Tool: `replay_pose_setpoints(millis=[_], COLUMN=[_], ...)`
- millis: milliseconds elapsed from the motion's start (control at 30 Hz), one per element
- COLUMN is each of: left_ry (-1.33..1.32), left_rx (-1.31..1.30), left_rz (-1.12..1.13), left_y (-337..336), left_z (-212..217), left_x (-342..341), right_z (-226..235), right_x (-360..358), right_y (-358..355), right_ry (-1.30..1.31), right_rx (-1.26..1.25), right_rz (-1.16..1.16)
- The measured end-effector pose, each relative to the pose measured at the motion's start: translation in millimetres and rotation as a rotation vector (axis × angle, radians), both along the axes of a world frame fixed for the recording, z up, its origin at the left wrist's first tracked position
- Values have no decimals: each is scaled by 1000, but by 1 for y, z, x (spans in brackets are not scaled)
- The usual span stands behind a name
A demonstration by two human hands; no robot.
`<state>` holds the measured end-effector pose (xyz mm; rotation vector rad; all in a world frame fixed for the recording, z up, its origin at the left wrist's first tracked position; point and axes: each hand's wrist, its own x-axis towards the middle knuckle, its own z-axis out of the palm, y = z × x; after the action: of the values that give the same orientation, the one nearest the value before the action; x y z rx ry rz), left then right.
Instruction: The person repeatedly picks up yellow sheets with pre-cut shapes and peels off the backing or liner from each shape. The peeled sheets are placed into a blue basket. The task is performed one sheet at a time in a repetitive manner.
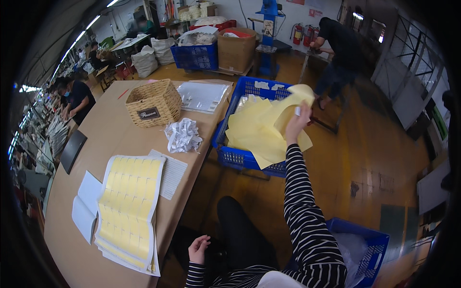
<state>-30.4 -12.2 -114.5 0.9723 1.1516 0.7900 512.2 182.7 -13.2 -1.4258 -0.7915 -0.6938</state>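
Observation:
My right hand (297, 126) is stretched out over a blue plastic crate (229, 158) and is closed on a yellow paper sheet (301, 94), whose upper edge curls over. More yellow sheets (257, 126) lie loosely in the crate, with some corners hanging past its rim. Above my lap, near the table's edge, my left hand (198, 248) has its fingers curled in, and nothing shows in them. To its left on the table is a stack of label sheets (128, 206), yellow labels with white margins.
On the brown table (96, 149) stand a woven basket (153, 103) and a heap of white paper scraps (183, 136), with plastic-wrapped sheets (204, 96) behind. Another blue crate (372, 254) sits at my lower right. A person in dark clothes (342, 45) bends over a stand at far right.

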Motion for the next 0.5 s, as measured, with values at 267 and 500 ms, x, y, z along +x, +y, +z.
replay_pose_setpoints(millis=[267,500], left_ry=[38,806], left_rx=[365,825], left_rz=[175,606], left_y=[16,55], left_z=[57,91], left_x=[21,-85], right_z=[-116,-36], right_x=[-52,-104], right_y=[-5,-61], right_ry=[503,454], right_rx=[-670,-603], right_rz=[285,666])
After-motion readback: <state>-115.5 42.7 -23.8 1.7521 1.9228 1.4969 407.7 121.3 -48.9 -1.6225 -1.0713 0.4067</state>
